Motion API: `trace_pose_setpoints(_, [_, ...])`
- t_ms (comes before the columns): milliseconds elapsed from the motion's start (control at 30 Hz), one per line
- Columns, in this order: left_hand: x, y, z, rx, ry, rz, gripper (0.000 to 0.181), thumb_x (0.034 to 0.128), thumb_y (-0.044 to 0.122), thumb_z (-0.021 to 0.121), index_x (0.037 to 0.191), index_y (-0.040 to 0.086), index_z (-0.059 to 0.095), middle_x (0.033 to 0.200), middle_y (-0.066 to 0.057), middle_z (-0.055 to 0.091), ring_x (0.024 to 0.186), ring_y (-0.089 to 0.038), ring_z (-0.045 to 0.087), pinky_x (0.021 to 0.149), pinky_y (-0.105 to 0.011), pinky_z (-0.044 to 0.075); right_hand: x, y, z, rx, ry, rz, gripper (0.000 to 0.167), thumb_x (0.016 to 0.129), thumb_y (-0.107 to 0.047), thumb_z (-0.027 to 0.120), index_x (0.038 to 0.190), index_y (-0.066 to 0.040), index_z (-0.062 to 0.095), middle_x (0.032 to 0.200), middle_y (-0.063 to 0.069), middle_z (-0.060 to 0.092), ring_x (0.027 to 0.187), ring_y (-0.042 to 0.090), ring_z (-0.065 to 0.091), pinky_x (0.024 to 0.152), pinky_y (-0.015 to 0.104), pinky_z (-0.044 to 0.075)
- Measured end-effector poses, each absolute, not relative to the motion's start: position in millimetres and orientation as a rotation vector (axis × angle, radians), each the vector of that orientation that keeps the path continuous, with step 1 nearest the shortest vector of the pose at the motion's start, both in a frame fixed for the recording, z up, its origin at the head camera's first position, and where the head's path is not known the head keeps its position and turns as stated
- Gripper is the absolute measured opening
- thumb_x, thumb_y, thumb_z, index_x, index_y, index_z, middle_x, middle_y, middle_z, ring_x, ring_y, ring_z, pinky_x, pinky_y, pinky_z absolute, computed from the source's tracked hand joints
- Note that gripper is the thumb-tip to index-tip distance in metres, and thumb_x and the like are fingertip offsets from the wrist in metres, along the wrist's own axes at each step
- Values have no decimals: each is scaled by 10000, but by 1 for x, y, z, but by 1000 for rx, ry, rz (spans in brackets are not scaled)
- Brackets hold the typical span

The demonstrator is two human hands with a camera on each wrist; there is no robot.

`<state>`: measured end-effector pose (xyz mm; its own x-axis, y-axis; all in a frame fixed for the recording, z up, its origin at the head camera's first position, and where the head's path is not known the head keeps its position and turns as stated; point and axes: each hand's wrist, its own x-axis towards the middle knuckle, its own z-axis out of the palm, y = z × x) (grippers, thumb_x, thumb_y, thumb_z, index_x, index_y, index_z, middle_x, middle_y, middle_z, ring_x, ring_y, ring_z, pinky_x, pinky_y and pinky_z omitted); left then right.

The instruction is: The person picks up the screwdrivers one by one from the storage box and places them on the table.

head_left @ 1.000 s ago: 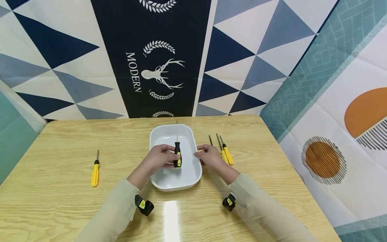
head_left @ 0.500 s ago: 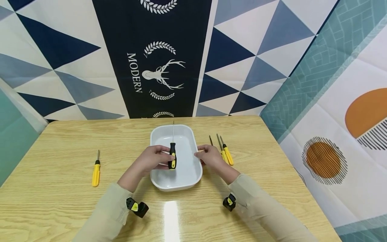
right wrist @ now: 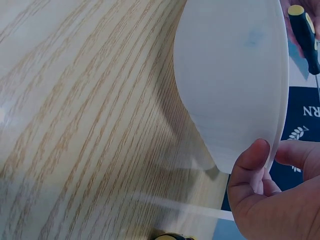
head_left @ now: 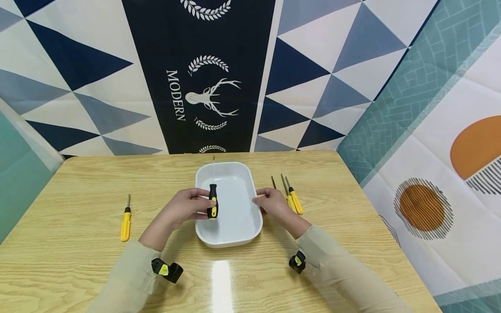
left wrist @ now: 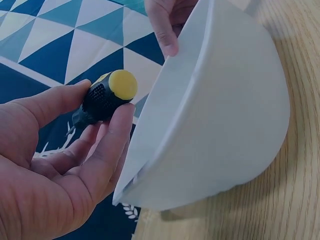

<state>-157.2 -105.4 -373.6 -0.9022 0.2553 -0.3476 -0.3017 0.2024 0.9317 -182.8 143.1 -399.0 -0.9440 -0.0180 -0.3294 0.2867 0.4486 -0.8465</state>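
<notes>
My left hand [head_left: 187, 206] pinches a black-and-yellow screwdriver [head_left: 213, 201] by its handle, thumb on one side and fingers on the other. Its thin shaft points away from me, over the left part of a white rectangular tray [head_left: 235, 237]. In the left wrist view the yellow butt of the screwdriver [left wrist: 123, 84] faces the camera, beside the tray's rim. At the tray's right side, my right hand [head_left: 275, 203] grips the rim. The right wrist view shows this hand [right wrist: 280, 195] with thumb and fingers on either side of the tray wall [right wrist: 232, 90].
A yellow screwdriver [head_left: 125, 224] lies alone on the wooden table [head_left: 78, 261] at the left. Several more screwdrivers, one a yellow-handled screwdriver [head_left: 295, 201], lie just right of the tray, partly behind my right hand. A patterned cloth [head_left: 211, 87] stands behind the table's far edge.
My left hand has moved left with the screwdriver, from over the tray's middle to over its left side. The right hand and the tray have stayed in place.
</notes>
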Motion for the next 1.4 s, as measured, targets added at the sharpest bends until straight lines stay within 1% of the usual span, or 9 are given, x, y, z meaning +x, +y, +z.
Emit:
trace_pose_setpoints(167, [-157, -112, -374, -62, 2050, 1754, 485, 868, 151, 654, 1267, -52, 468, 1088, -181, 628, 845, -146, 655, 787, -331, 582, -183, 144, -398, 235, 2407, -1491, 362, 901, -155, 610, 1236, -28, 556, 883, 111, 598, 658, 155, 581, 595, 281, 549])
trace_pose_setpoints(367, [-156, -121, -373, -68, 2049, 1763, 481, 887, 155, 634, 1284, -49, 456, 1131, -193, 607, 855, -136, 648, 798, -320, 578, -184, 144, -397, 236, 2405, -1489, 366, 902, -157, 608, 1241, -27, 554, 883, 109, 593, 664, 155, 578, 606, 288, 552])
trace_pose_setpoints(600, [-154, -135, -374, -54, 2067, 1772, 510, 898, 172, 620, 1311, -58, 429, 1167, -206, 583, 877, -140, 642, 845, -368, 564, -184, 144, -397, 225, 2420, -1479, 369, 907, -161, 600, 1247, -29, 549, 883, 111, 594, 671, 155, 572, 625, 308, 558])
trace_pose_setpoints(800, [-151, -151, -379, -41, 2060, 1783, 535, 910, 182, 604, 1336, -63, 392, 1130, -172, 584, 860, -133, 636, 893, -404, 540, -184, 143, -397, 229, 2423, -1476, 374, 904, -162, 603, 1249, -27, 549, 896, 116, 601, 676, 157, 586, 624, 305, 562])
trace_pose_setpoints(1000, [-146, -166, -384, -48, 2070, 1783, 566, 919, 192, 593, 1360, -72, 356, 1099, -141, 588, 852, -125, 630, 884, -382, 546, -184, 143, -398, 232, 2426, -1470, 373, 904, -162, 604, 1248, -29, 550, 898, 119, 602, 683, 159, 588, 618, 295, 560])
trace_pose_setpoints(1233, [-143, -180, -391, -106, 2065, 1779, 633, 913, 211, 608, 1382, -91, 310, 1122, -166, 585, 849, -118, 636, 834, -340, 568, -185, 143, -398, 232, 2421, -1466, 380, 908, -164, 599, 1258, -29, 542, 935, 127, 611, 709, 164, 596, 621, 289, 559])
trace_pose_setpoints(1400, [-140, -191, -396, -120, 2087, 1753, 642, 918, 211, 599, 1387, -103, 293, 1130, -162, 582, 853, -111, 645, 810, -307, 573, -185, 143, -399, 232, 2426, -1464, 379, 909, -160, 596, 1258, -23, 539, 949, 131, 607, 723, 163, 589, 620, 280, 554])
